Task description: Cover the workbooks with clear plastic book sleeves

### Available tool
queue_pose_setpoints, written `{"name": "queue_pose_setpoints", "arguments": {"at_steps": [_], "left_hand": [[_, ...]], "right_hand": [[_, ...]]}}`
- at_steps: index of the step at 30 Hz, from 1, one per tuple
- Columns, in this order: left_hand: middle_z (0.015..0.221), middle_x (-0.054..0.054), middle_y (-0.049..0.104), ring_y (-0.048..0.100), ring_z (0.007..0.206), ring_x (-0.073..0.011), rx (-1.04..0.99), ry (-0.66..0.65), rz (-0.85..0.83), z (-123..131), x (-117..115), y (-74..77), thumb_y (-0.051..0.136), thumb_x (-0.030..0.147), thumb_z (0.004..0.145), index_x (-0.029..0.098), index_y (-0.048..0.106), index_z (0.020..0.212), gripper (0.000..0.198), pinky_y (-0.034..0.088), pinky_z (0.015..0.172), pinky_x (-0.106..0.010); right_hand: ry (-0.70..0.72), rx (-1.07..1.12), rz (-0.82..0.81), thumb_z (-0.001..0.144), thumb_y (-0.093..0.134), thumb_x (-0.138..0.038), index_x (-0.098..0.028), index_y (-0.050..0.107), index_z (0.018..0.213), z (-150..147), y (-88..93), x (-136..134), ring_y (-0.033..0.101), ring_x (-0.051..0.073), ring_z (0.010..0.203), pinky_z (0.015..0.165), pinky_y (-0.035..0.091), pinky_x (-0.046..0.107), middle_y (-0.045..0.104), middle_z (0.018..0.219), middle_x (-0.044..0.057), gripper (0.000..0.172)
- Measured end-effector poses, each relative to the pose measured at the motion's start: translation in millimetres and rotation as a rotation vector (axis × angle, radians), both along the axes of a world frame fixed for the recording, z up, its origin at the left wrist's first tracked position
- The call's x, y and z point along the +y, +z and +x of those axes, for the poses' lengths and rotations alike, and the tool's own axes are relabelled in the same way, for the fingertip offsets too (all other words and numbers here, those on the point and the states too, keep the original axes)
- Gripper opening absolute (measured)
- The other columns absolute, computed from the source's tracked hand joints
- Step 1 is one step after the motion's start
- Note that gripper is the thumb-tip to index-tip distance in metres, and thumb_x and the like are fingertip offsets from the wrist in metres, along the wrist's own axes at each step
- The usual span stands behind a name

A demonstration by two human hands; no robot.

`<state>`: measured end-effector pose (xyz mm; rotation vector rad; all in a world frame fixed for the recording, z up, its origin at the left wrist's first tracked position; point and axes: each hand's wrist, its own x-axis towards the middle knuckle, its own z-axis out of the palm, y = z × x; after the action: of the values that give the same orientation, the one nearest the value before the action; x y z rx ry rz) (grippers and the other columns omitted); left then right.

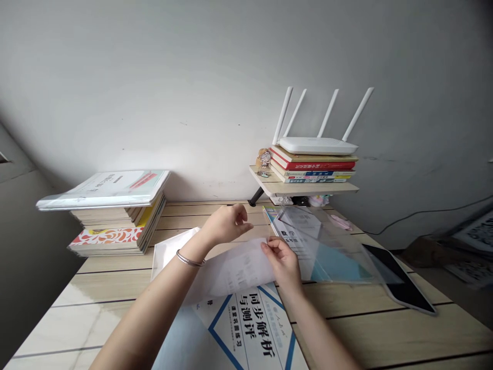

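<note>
A workbook (250, 329) with a white cover, blue lines and Chinese print lies in front of me. Over its upper part rises a thin translucent sheet (234, 267), curved and slightly lifted. My right hand (283, 259) pinches the sheet's right corner between thumb and fingers. My left hand (227, 224), with a silver bracelet (190, 259) at the wrist, hovers above the sheet's far edge. Its fingers are loosely curled with a gap at the thumb, and nothing shows in them. A white page or cover (169, 252) sticks out behind my left forearm.
A math book (295, 234) lies at the right, partly under a clear plastic cover (339, 257). Beside it is a dark-screened tablet (400, 282). Stacked books (115, 221) stand at left. A small shelf (308, 188) bears books and a white router (318, 145).
</note>
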<state>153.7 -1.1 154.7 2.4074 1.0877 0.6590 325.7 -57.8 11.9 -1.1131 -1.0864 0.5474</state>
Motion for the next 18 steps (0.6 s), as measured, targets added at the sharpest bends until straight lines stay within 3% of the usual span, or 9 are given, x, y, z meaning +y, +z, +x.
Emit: {"name": "queue_pose_setpoints", "arguments": {"at_steps": [5,10,18], "left_hand": [[0.075,0.003,0.068,0.058,0.062,-0.0135,0.003,0.012,-0.097,-6,2,6.2,0.076,0.028,0.059,0.021,0.057,0.082,0.031,0.038,0.055,-0.024],[0.073,0.003,0.068,0.058,0.062,-0.0138,0.026,0.046,-0.083,-6,5,-0.1,0.075,0.023,0.059,0.020,0.057,0.078,0.027,0.037,0.055,-0.024],[0.076,0.002,0.068,0.057,0.058,-0.0126,0.010,0.067,-0.095,-9,6,-5.1,0.074,0.023,0.063,0.020,0.056,0.078,0.024,0.037,0.053,-0.024]], "right_hand": [[0.038,0.040,-0.004,0.067,0.071,-0.042,-0.019,0.057,0.063,-1,12.9,-5,0.055,0.016,0.073,0.067,0.044,0.028,0.059,0.081,0.004,0.028],[0.203,0.002,-0.119,0.066,0.071,-0.043,-0.017,0.058,0.062,9,25.1,-10,0.055,0.016,0.068,0.060,0.043,0.026,0.061,0.078,0.005,0.029],[0.407,-0.232,-0.241,0.074,0.065,-0.042,-0.017,0.062,0.060,32,36.3,-16,0.059,0.021,0.077,0.068,0.046,0.030,0.065,0.079,0.006,0.028]]}}
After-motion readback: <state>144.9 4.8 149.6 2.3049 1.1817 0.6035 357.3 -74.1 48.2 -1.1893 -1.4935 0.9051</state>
